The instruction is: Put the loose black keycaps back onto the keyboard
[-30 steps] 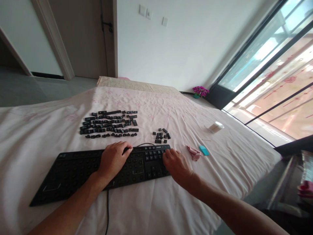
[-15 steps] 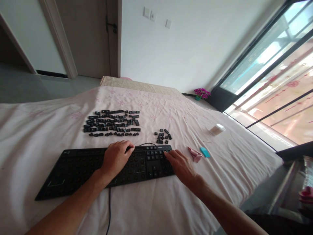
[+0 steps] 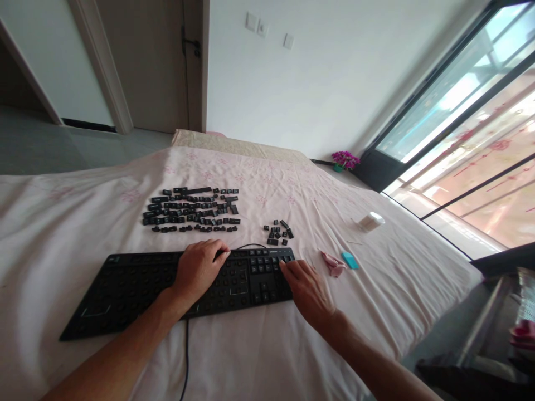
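Observation:
A black computer keyboard (image 3: 142,284) lies across the bed, with most of its left and middle part stripped of keycaps. Keys still sit in the arrow block and the number pad (image 3: 261,264). My left hand (image 3: 198,267) lies over the middle of the keyboard, its fingers curled on the far edge and the thumb close to them. At the number pad's right side is my right hand (image 3: 309,287), fingers bent together over the keys. What its fingertips pinch, if anything, is hidden. Beyond the keyboard, loose black keycaps (image 3: 190,214) lie in rows, and a smaller group (image 3: 276,234) lies right of them.
Right of the keyboard lie a crumpled pink cloth (image 3: 333,264) and a turquoise piece (image 3: 350,260). A white cylindrical container (image 3: 371,221) lies farther back. A cable (image 3: 186,356) runs toward me over the wrinkled pink bedsheet (image 3: 251,356).
My right hand has shifted slightly down and left at the number pad's right side. My left hand, the keyboard and the loose keycaps have not visibly moved.

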A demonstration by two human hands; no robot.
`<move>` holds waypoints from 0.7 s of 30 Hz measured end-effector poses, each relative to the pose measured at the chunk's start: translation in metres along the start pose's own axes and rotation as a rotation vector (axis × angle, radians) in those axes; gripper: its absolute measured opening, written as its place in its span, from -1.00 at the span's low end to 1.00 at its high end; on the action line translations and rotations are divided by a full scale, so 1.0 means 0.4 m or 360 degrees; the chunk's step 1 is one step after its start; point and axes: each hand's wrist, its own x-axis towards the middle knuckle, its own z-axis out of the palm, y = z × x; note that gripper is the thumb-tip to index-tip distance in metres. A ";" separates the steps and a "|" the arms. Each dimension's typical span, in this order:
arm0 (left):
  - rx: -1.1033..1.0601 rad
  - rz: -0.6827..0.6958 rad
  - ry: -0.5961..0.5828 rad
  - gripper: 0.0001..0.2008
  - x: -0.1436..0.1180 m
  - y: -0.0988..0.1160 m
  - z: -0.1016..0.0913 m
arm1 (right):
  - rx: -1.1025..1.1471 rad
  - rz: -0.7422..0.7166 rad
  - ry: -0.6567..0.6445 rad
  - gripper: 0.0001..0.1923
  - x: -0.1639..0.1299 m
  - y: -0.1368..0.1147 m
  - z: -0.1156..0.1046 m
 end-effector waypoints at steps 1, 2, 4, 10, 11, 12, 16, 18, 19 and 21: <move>-0.0008 0.0001 0.0003 -0.87 0.000 0.000 0.000 | -0.0020 0.0021 0.0009 -0.56 -0.004 -0.006 0.000; -0.0019 0.0002 0.0003 -0.87 0.000 0.000 0.000 | -0.0036 0.0042 0.0018 -0.54 -0.009 -0.013 0.002; -0.0044 0.0005 -0.0003 -0.87 -0.001 0.001 0.001 | -0.0050 0.0090 0.0043 -0.49 -0.019 -0.023 0.009; -0.0084 0.0012 0.0000 -0.87 0.000 0.003 0.004 | 0.0131 0.0220 0.0088 -0.40 -0.041 -0.027 0.017; -0.0091 0.0013 -0.0003 -0.87 0.000 0.004 0.004 | 0.0194 0.0227 0.0072 -0.40 -0.038 -0.019 0.009; -0.0098 0.0013 -0.0008 -0.87 0.000 0.004 0.003 | 0.0270 0.0235 0.0053 -0.42 -0.032 -0.008 -0.002; -0.0106 0.0009 -0.0027 -0.87 0.001 0.003 0.003 | 0.0541 0.0354 0.0142 -0.57 0.042 0.071 -0.040; -0.0108 -0.0001 -0.0037 -0.87 0.001 0.004 0.002 | 0.0563 0.0380 0.0268 -0.65 0.109 0.121 -0.038; -0.0110 -0.0008 -0.0043 -0.86 0.002 0.004 0.002 | 0.0534 0.0391 0.0272 -0.69 0.147 0.145 -0.031; -0.0117 -0.0025 -0.0059 -0.86 0.002 0.005 0.001 | 0.0435 0.0427 0.0224 -0.75 0.222 0.184 -0.008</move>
